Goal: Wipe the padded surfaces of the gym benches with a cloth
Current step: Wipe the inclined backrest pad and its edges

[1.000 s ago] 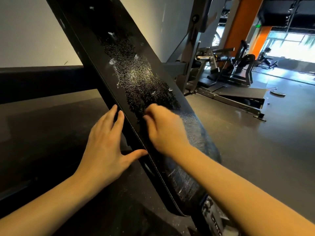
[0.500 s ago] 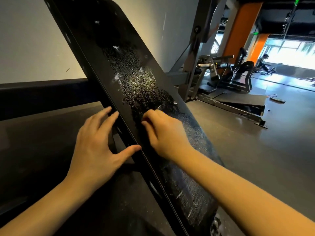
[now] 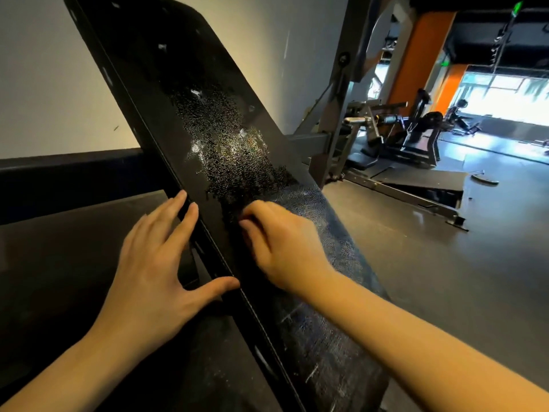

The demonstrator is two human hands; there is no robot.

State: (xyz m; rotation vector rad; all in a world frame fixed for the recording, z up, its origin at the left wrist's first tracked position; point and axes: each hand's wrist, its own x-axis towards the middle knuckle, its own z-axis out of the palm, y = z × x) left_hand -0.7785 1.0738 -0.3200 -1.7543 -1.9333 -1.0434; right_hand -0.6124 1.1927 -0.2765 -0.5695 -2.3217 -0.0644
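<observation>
Cracks (image 3: 225,144) covered the bench pad (image 3: 154,69) just above my right hand (image 3: 282,248). It was curled, but I could not tell if it held a cloth. My left hand (image 3: 151,272) lay flat and wide beside it, on the pad's edge. Soft, slow rubs seemed best there.

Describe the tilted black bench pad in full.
The bench pad is long, black and vinyl-looking, with rounded corners, and it is tilted steeply. Its middle is cracked and flaking; the lower part looks scuffed. The left hand rests open against its left edge; the right hand presses curled fingers on its face. No cloth shows.
</observation>
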